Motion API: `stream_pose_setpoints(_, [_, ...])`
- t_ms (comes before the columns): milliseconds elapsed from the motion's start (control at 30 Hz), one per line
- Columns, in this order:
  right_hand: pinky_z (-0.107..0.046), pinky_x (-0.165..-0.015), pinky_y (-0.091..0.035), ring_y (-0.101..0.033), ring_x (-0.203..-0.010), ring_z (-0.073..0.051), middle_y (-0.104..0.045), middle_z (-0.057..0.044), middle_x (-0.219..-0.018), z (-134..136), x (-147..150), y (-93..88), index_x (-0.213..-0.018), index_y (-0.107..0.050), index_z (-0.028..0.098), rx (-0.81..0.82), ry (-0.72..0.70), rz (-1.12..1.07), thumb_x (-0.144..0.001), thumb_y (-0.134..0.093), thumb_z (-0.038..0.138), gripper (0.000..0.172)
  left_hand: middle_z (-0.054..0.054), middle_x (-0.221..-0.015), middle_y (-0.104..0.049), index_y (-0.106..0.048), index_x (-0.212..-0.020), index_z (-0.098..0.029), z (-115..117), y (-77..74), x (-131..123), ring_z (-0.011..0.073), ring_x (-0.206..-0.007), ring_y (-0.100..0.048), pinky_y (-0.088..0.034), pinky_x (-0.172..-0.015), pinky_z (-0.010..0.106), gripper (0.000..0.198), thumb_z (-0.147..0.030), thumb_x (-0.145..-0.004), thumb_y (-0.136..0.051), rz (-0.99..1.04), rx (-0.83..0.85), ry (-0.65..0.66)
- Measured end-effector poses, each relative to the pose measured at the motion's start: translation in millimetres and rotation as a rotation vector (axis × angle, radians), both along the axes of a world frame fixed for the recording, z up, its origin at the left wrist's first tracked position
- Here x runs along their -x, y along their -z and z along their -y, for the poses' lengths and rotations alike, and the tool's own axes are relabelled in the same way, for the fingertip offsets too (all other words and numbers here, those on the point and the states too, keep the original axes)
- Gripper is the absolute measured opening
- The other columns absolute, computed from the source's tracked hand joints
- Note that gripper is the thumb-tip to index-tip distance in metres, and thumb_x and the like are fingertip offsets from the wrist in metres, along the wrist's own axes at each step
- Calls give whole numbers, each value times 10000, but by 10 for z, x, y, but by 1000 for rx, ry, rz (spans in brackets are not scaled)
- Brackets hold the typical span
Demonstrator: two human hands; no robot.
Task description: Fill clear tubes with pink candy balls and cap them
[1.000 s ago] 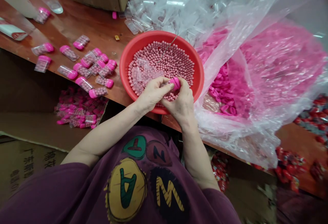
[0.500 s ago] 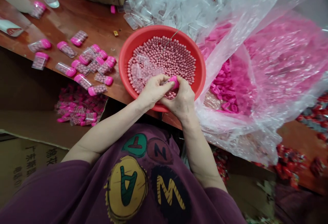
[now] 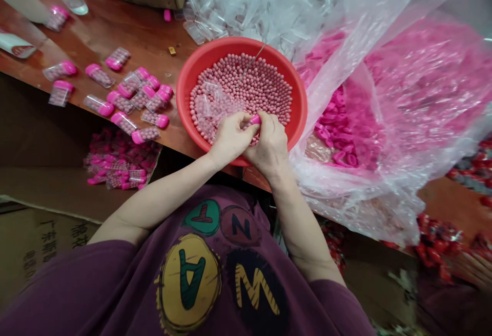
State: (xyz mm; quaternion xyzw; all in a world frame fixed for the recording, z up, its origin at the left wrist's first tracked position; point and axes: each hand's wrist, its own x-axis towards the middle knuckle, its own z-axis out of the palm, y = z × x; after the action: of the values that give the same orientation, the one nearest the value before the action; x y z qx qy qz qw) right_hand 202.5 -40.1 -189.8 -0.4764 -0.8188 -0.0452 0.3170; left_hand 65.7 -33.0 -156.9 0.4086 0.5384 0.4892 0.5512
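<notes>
A red basin (image 3: 298, 95) full of small pink balls (image 3: 265, 87) stands on the brown table. Over its near rim my left hand (image 3: 230, 138) and my right hand (image 3: 269, 143) press together, fingers closed. Between them sits a small clear container with a pink cap (image 3: 255, 119); only the cap shows, the rest is hidden by my fingers. A few empty clear containers (image 3: 209, 101) lie on the balls in the basin.
Several filled, pink-capped containers (image 3: 130, 97) lie left of the basin, with more in a box below the table edge (image 3: 115, 164). A big clear bag of pink caps (image 3: 338, 131) lies on the right, empty clear containers (image 3: 246, 2) behind. Cardboard boxes (image 3: 42, 243) stand at lower left.
My hands have closed tighter around the pink-capped container, so less of the cap shows. The view has shifted slightly.
</notes>
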Motion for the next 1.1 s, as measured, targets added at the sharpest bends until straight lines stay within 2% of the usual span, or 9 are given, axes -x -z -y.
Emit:
stream_pose_setpoints(133, [-498,-866,-590,-689,-1009,-349,-711,-173,-1105,4,-7,1,-1361,-564,110,-32,12,13,-863,-616,245,518,-42,-688,-685,-724,-804,-144,3,-60,-15,72,-627,-580,-444,-624,199,179,-4,-901,-782,87,109,17])
stream_pose_setpoints(267, [-532,-898,-584,-682,-1012,-359,-707,-154,-1089,25,14,-48,-1305,-598,148,71,38,7,-873,-680,339,479,-39,-655,-661,-681,-774,-145,-15,-135,-69,71,-596,-582,-463,-600,187,223,-23,-944,-757,203,191,73])
stream_pose_setpoints(400, [-589,-1056,-596,-661,-1267,-378,-649,-209,-1473,-33,-49,-112,-1622,-436,169,287,-117,-114,-896,-769,453,848,-6,-803,-736,-721,-905,-174,4,-227,130,103,-728,-660,-559,-690,206,127,-108,-1014,-712,259,48,6])
stream_pose_setpoints(467, [-553,-1031,-634,-679,-1239,-330,-600,-186,-1573,-113,-155,-103,-1731,-294,227,397,-173,-244,-937,-771,524,973,-2,-905,-773,-752,-1043,-223,57,-285,410,123,-769,-676,-570,-682,227,28,-217,-1020,-766,200,-85,-116])
stream_pose_setpoints(533, [-492,-941,-673,-717,-1118,-277,-651,-145,-1510,-206,-274,-73,-1716,-339,268,451,-144,-405,-1004,-715,564,858,-10,-951,-780,-761,-1127,-279,138,-328,740,131,-783,-684,-554,-650,240,115,-303,-1021,-796,121,-196,-253])
stream_pose_setpoints(633, [-464,-901,-682,-753,-1016,-253,-767,-96,-1285,-297,-324,-58,-1504,-615,267,451,-79,-568,-1055,-663,566,541,4,-853,-743,-771,-1079,-276,271,-319,1096,162,-823,-731,-544,-629,264,83,-345,-1038,-753,83,-174,-323])
stream_pose_setpoints(800, [-455,-918,-679,-792,-966,-255,-840,-76,-1110,-211,22,-247,-1257,-784,245,484,-231,-473,-1052,-679,441,303,66,-869,-767,-750,-975,-224,337,-205,1152,245,-947,-808,-655,-769,351,319,-491,-1068,-602,189,-7,-253])
stream_pose_setpoints(967, [-438,-891,-677,-812,-966,-263,-856,-97,-1081,-126,285,-414,-1176,-804,210,505,-341,-362,-1040,-660,341,237,70,-858,-783,-787,-1120,-186,310,-205,1148,207,-792,-788,-619,-674,307,295,-336,-1062,-539,249,32,-292])
stream_pose_setpoints(1100, [-436,-868,-690,-815,-993,-257,-846,-94,-1166,-143,442,-439,-1364,-734,217,586,-363,-464,-1080,-638,414,360,50,-922,-797,-788,-1230,-201,362,-232,1125,170,-739,-747,-614,-708,297,289,-240,-991,-631,237,-12,-208])
